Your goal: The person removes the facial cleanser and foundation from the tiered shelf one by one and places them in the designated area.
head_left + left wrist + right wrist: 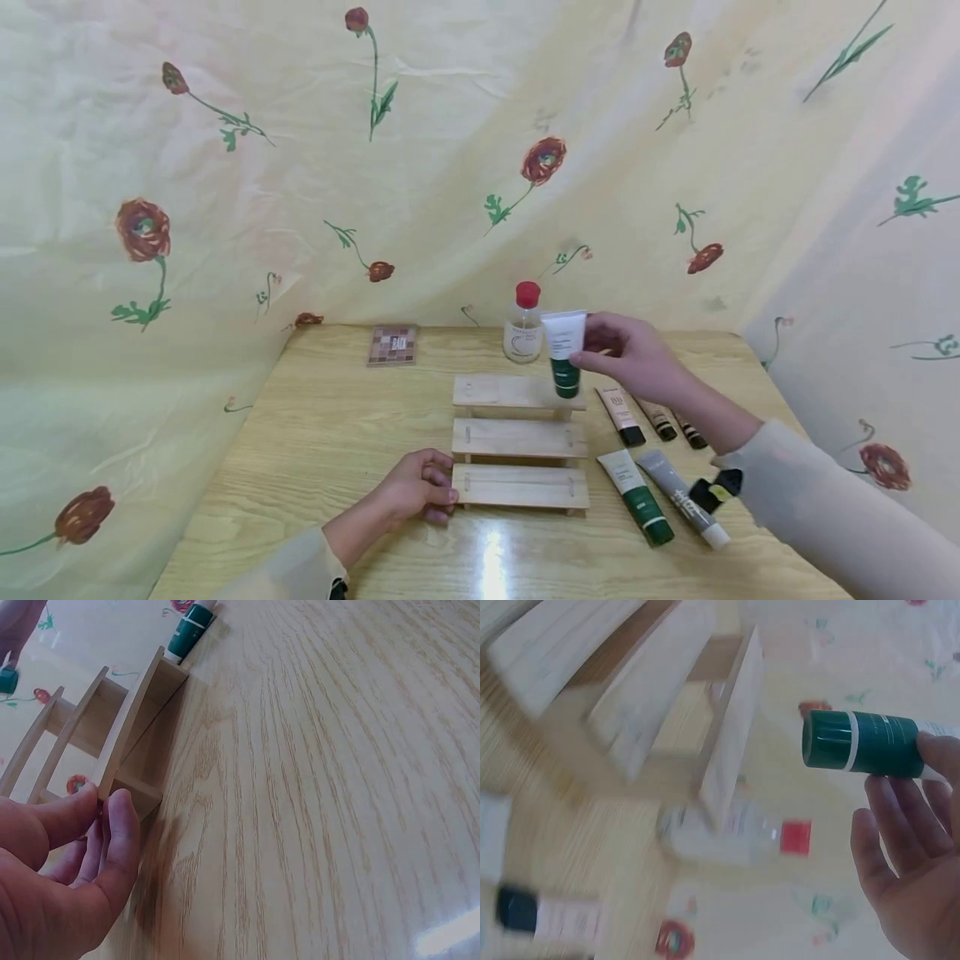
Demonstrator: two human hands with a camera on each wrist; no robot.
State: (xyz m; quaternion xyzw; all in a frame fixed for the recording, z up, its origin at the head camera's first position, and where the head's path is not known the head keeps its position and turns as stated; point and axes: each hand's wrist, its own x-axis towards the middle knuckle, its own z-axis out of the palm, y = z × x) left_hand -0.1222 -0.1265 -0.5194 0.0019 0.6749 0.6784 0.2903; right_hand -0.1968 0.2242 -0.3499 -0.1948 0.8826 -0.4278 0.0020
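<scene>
A three-step wooden rack point(520, 437) stands on the wooden table. My left hand point(420, 487) pinches the left end of its lowest step between thumb and fingers, as the left wrist view point(75, 862) also shows. My right hand point(630, 354) holds a white and green squeeze tube point(564, 354) upright, green cap down, over the right part of the top step. In the right wrist view the tube's green cap point(829, 740) points toward the rack's side, with thumb and fingers around the body.
Behind the rack stands a clear bottle with a red cap point(527, 296). A makeup palette point(392, 345) lies at the back left. Right of the rack lie another green and white tube point(637, 498), a grey tube point(682, 498), a pink BB tube point(621, 415) and more black-capped tubes. Floral cloth point(450, 167) hangs behind.
</scene>
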